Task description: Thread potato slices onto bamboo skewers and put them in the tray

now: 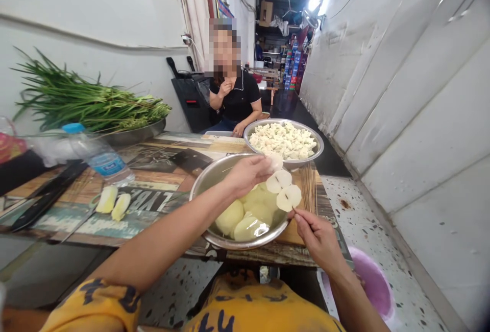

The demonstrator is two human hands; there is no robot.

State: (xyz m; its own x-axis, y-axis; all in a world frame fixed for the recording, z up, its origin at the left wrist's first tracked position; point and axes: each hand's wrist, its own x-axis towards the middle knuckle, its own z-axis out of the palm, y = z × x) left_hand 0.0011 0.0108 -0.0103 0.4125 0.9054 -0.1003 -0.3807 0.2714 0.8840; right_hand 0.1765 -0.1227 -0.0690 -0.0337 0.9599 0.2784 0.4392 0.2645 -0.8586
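Note:
My right hand [317,237] pinches the lower end of a thin wooden skewer [294,211] at the basin's right rim. Two pale potato slices [289,199] are threaded on it. At its upper end, the fingers of my left hand [248,174] are closed on another thin potato slice [274,162]; whether the skewer tip has pierced this one I cannot tell. Below both hands stands a metal basin [245,245] of water, with several peeled potatoes [229,217] and slices in it.
Behind stands a bowl of cauliflower florets [283,140]. Loose skewers [308,189] lie right of the basin. Leftward are a water bottle [103,158], cut vegetable pieces [107,199], a black-handled knife [38,204] and leafy greens [99,102]. A person [235,94] sits opposite; a pink tub [371,281] stands lower right.

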